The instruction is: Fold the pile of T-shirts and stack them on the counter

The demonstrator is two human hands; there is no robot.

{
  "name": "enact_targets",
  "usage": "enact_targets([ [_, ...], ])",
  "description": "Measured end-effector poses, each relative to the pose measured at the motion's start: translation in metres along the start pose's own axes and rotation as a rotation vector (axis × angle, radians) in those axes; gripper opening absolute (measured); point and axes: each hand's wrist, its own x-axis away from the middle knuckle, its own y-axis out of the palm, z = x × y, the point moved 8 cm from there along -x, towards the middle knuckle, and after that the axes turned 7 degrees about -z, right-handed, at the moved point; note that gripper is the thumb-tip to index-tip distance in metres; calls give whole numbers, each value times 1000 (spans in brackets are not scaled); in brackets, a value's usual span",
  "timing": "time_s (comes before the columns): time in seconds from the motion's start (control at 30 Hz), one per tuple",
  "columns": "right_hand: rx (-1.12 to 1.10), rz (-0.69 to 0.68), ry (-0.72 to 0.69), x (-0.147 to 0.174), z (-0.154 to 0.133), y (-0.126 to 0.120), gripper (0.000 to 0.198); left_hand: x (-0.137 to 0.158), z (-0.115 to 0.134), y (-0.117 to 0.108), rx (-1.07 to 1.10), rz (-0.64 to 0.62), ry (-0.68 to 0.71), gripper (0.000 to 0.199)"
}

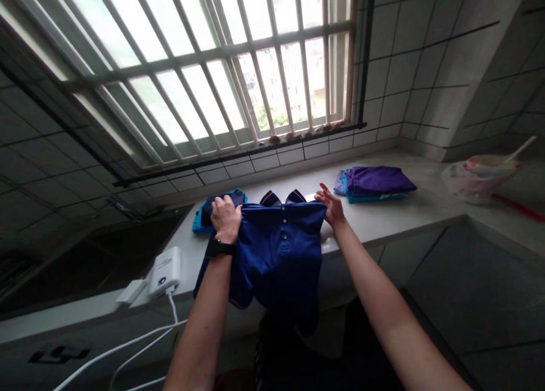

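Note:
A dark blue polo shirt (pixel 279 260) with a striped collar and buttoned placket is stretched between my two hands, its front facing me. Its lower part hangs over the counter's front edge. My left hand (pixel 226 216), with a black band on the wrist, grips the shirt at the left shoulder. At the opposite shoulder, my right hand (pixel 331 205) pinches the cloth, with some fingers pointing up and away. Just behind my left hand lies a folded stack of dark and bright blue clothes (pixel 238 197), partly hidden by that hand.
Folded purple and blue clothes (pixel 378 180) lie on the white counter (pixel 361 223) at the right. Further right stands a bowl in a plastic bag (pixel 479 178). A white power bank (pixel 166 270) with a cable sits near the left edge, beside a dark sunken area. A barred window (pixel 230 50) is behind.

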Motion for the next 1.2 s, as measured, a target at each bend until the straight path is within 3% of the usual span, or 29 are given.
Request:
enact_targets([
  [0.07,7,47,-57,-1,-5,-7,45,16,25,37,6,-55,230,35],
  [0.13,37,71,-88,-2,-7,-12,43,37,50,75,101,-190,449,42],
  [0.2,96,63,-78,-3,-6,-13,40,53,63,103,198,-308,553,52],
  [0.3,293,32,36,-6,1,-11,36,56,62,123,251,-372,538,64],
  [0.4,753,-23,338,-12,6,-9,38,47,53,130,254,-410,495,65],
  [0.53,1512,-14,619,-26,-33,-5,44,39,46,136,225,-438,438,63],
  [0.6,1727,-32,765,-28,-52,1,46,38,46,139,210,-434,411,62],
  [0.67,1702,-172,979,-18,-55,8,47,40,47,141,204,-435,400,62],
  [0.77,1331,-478,1159,11,-37,29,45,41,49,141,218,-424,401,61],
  [0.83,1032,-557,1014,18,-28,47,43,40,48,139,231,-411,397,59],
  [0.93,717,-392,643,11,-27,54,30,40,48,137,244,-406,385,57],
  [1.0,732,-283,686,16,-16,44,24,39,48,137,250,-412,371,57],
  [1.1,1014,-298,1057,35,-3,30,33,39,49,139,255,-422,369,60],
  [1.2,1401,-385,1219,31,-31,33,44,39,48,141,249,-419,366,56],
])
